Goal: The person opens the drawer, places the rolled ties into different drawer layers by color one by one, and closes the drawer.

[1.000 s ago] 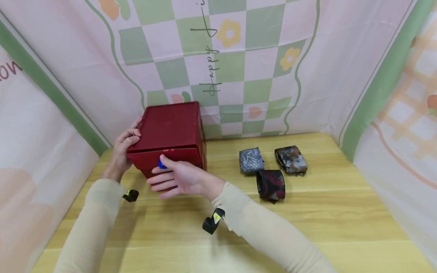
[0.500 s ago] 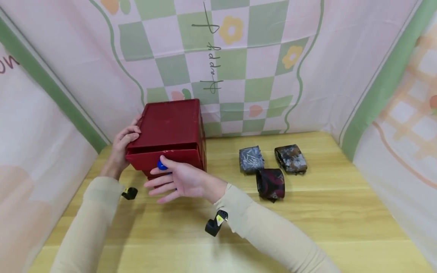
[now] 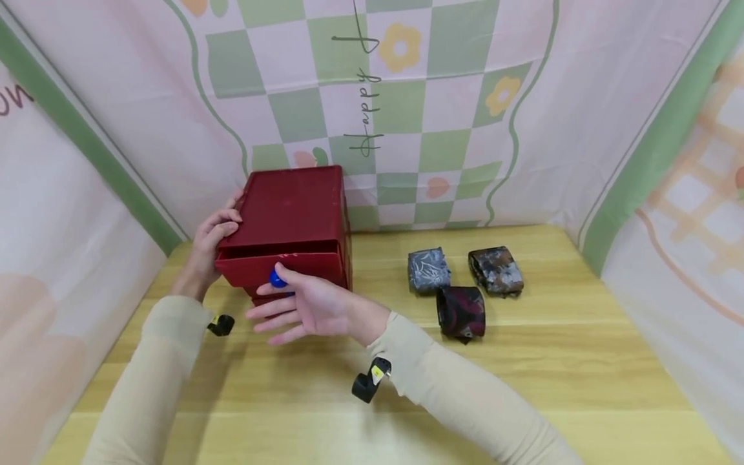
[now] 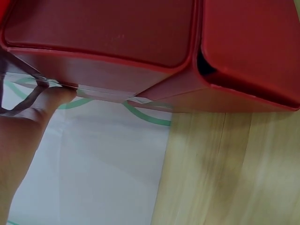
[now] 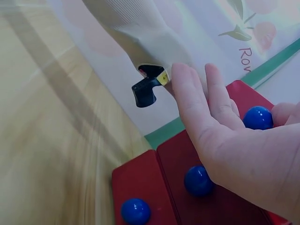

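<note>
Red drawer box, one: upright on the wood-grain table, left of middle, top drawer partly out. Left hand: fingers bent, gripping the box's left side. Right hand: thumb and a finger pinching the top blue knob (remaining fingers extended, apart). Folded patterned bundles, three, near one another at right: grey bundle, brown-mottled bundle, dark maroon bundle.

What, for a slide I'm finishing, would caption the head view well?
Right hand pinches the blue knob of the partly open top drawer; left hand holds the red box by its side.
</note>
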A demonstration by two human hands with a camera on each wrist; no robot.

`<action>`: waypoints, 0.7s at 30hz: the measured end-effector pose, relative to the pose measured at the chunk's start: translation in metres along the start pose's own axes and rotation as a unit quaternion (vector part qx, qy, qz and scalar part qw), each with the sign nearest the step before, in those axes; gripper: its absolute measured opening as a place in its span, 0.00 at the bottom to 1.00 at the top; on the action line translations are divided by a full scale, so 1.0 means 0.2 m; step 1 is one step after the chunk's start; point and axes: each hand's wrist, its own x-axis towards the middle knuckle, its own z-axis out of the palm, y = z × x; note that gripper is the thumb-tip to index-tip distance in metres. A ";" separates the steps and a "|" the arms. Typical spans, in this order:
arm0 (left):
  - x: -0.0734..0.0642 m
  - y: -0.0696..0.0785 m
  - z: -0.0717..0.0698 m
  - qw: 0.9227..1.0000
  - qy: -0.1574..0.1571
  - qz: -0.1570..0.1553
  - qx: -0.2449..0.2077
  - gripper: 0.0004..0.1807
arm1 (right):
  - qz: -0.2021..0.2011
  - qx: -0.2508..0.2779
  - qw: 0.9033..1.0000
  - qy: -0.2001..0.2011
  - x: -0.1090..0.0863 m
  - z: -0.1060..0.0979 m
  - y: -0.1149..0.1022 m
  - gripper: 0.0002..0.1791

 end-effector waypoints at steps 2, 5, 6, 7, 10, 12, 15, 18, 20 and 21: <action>0.00 0.00 0.00 1.000 -0.002 -0.001 0.004 0.16 | 0.001 0.009 1.000 -0.003 0.00 0.01 0.01 0.41; 0.00 0.01 0.00 1.000 -0.006 -0.009 0.016 0.16 | 0.001 0.017 1.000 -0.003 -0.01 0.02 0.01 0.39; 0.00 0.02 -0.01 1.000 -0.009 -0.015 0.021 0.16 | 0.001 0.019 1.000 -0.003 -0.01 0.02 0.01 0.38; 0.00 0.02 -0.01 0.999 -0.011 -0.020 0.027 0.16 | 0.001 0.019 1.000 -0.003 -0.01 0.02 0.02 0.37; 0.00 0.04 -0.02 0.998 -0.018 -0.035 0.045 0.16 | 0.002 0.024 1.000 -0.001 -0.02 0.03 0.02 0.35; 0.01 0.05 -0.03 0.997 -0.021 -0.044 0.054 0.16 | 0.003 0.027 1.000 -0.002 -0.03 0.04 0.03 0.35; 0.01 0.07 -0.04 0.996 -0.022 -0.055 0.061 0.14 | 0.005 0.030 1.000 -0.004 -0.04 0.05 0.03 0.35; 0.01 0.08 -0.04 0.996 -0.019 -0.063 0.059 0.13 | 0.006 0.027 1.000 -0.007 -0.04 0.06 0.04 0.35; 0.00 0.09 -0.05 0.996 -0.020 -0.069 0.057 0.11 | 0.006 0.026 1.000 -0.008 -0.04 0.06 0.04 0.34; 0.00 0.10 -0.05 0.995 -0.023 -0.073 0.062 0.11 | 0.005 0.024 1.000 -0.008 -0.04 0.06 0.04 0.34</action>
